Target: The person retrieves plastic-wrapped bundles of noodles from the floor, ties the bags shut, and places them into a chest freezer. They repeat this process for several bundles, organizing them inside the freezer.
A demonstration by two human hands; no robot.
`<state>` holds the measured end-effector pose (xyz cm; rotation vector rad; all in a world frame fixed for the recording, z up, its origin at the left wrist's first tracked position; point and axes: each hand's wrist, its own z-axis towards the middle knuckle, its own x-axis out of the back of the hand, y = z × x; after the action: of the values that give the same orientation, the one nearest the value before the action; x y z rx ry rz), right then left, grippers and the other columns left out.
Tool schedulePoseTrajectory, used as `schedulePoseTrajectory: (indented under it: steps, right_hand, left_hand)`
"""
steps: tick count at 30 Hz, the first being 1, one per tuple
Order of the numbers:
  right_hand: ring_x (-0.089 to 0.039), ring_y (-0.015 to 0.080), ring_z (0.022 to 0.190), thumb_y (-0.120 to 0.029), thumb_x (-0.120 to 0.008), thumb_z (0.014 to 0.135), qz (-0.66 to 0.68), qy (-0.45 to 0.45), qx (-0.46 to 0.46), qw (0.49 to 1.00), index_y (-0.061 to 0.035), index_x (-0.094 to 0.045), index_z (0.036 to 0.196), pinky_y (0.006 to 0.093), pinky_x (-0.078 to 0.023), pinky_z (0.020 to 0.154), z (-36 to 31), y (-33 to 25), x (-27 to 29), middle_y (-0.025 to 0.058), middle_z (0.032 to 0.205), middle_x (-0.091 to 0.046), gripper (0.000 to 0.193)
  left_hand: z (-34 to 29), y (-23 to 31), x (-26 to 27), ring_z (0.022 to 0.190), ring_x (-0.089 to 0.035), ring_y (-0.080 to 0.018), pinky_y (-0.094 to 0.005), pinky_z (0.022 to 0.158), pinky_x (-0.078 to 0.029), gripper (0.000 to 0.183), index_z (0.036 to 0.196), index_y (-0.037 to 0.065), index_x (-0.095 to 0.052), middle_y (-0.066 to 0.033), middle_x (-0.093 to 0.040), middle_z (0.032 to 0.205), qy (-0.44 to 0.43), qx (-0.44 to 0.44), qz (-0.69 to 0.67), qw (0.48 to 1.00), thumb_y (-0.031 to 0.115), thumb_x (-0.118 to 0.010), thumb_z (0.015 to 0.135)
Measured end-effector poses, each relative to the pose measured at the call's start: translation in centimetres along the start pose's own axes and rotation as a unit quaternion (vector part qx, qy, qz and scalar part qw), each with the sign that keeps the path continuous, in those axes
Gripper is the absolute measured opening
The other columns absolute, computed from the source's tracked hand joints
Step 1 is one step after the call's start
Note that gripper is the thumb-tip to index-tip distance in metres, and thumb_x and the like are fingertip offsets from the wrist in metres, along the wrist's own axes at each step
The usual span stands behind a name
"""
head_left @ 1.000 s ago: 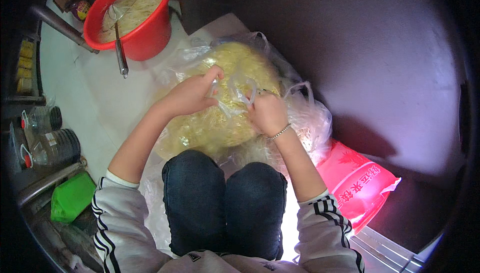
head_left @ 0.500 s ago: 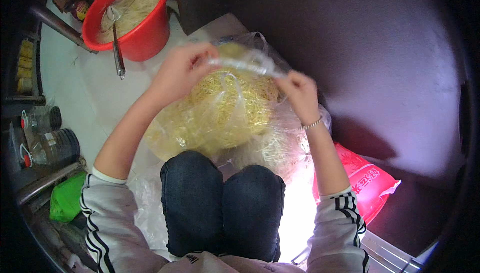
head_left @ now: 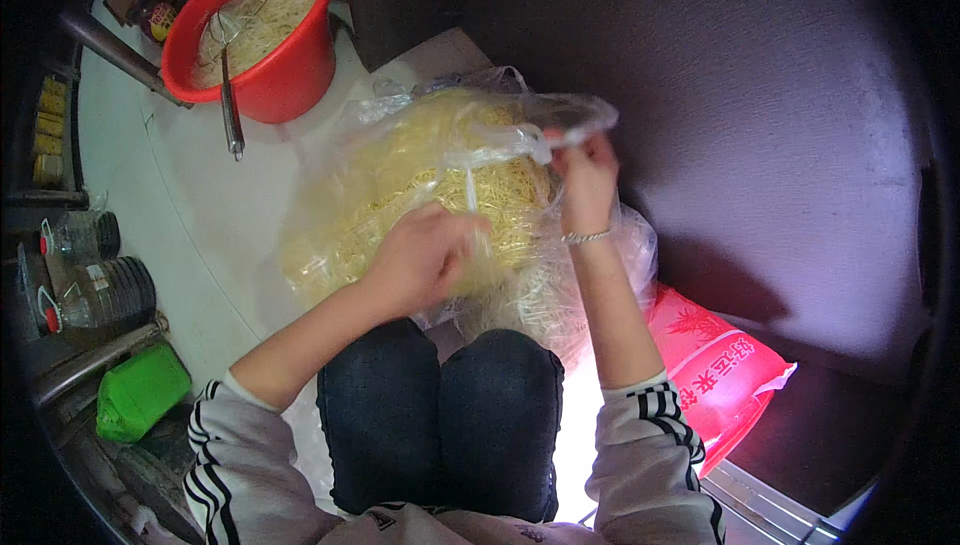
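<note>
Motion blurs a person's left hand (head_left: 425, 255) over the near side of the noodle bag (head_left: 510, 185), its fingertips too smeared to show whether they grip plastic. At the bag's far right, the right hand (head_left: 588, 180) blurs around a handle (head_left: 597, 113). Nearer than the bag, knees (head_left: 500, 375) partly hide a paler bag (head_left: 535, 300), and sleeves (head_left: 650, 465) run out of frame. Right of the bag, a forearm (head_left: 615, 325) and sleeve obscure part of a pink sack (head_left: 720, 365). Far left of it, yellow packs (head_left: 50, 125) are too small to identify.

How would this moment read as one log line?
right hand: grips clear bag | left hand: at bag, blurred, grip unclear | yellow strands: in bag | red tub: picture's upper left
</note>
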<state>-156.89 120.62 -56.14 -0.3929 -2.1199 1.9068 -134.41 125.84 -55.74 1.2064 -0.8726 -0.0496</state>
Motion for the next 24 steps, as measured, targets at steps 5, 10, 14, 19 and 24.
schedulePoseTrajectory:
  steps: [5,10,14,19,24]
  right_hand:
    - [-0.056,0.0259,0.106,-0.017,-0.065,0.078,-0.396,-0.222,0.170,0.875,-0.0021,-0.052,0.120,0.0332,-0.045,0.088,-0.6,3.4,-0.4,0.0157,0.110,-0.061,0.047]
    - [-0.058,0.0353,0.103,-0.025,-0.067,0.073,-0.369,-0.297,0.107,0.874,-0.0045,-0.041,0.130,0.0388,-0.045,0.090,2.8,1.7,1.6,0.0210,0.114,-0.058,0.066]
    - [-0.059,0.0335,0.102,-0.035,-0.068,0.074,-0.594,-0.305,0.006,0.744,-0.0034,-0.050,0.120,0.0377,-0.046,0.090,2.0,0.7,5.3,0.0220,0.111,-0.060,0.059]
    - [-0.061,0.0274,0.081,-0.035,-0.071,0.074,-0.659,-0.327,-0.034,0.677,-0.0060,-0.058,0.091,0.0383,-0.046,0.073,-2.1,-1.2,9.0,0.0184,0.085,-0.062,0.036]
    - [-0.058,0.0245,0.065,-0.031,-0.070,0.078,-0.749,-0.154,0.229,0.602,-0.0055,-0.059,0.088,0.0367,-0.043,0.066,-7.5,-5.9,11.0,0.0149,0.071,-0.059,0.029]
  left_hand:
    - [-5.8,6.5,4.2,0.073,-0.061,-0.0305,-0.0401,0.067,-0.048,0.052,0.125,0.018,-0.047,-0.0060,-0.061,0.078,-0.340,-0.043,-0.223,0.913,0.003,-0.053,0.075]
    - [-6.8,11.1,9.5,0.072,-0.060,-0.0290,-0.0403,0.067,-0.048,0.048,0.125,0.017,-0.052,-0.0083,-0.061,0.078,-0.291,-0.055,0.018,0.955,0.012,-0.060,0.078]
    - [-0.7,8.6,6.4,0.078,-0.057,-0.0295,-0.0389,0.071,-0.047,0.023,0.101,0.006,-0.062,-0.0132,-0.057,0.088,-0.089,-0.178,0.001,0.980,0.012,-0.058,0.079]
    - [7.1,4.4,-0.7,0.100,-0.054,-0.0318,-0.0434,0.086,-0.043,0.027,0.106,0.003,-0.058,-0.0127,-0.056,0.110,-0.075,-0.075,0.350,0.931,0.011,-0.051,0.081]
    - [10.6,-0.3,3.5,0.110,-0.048,-0.0297,-0.0384,0.089,-0.042,0.048,0.125,0.012,-0.051,-0.0127,-0.050,0.122,0.160,-0.107,0.468,0.863,0.014,-0.058,0.078]
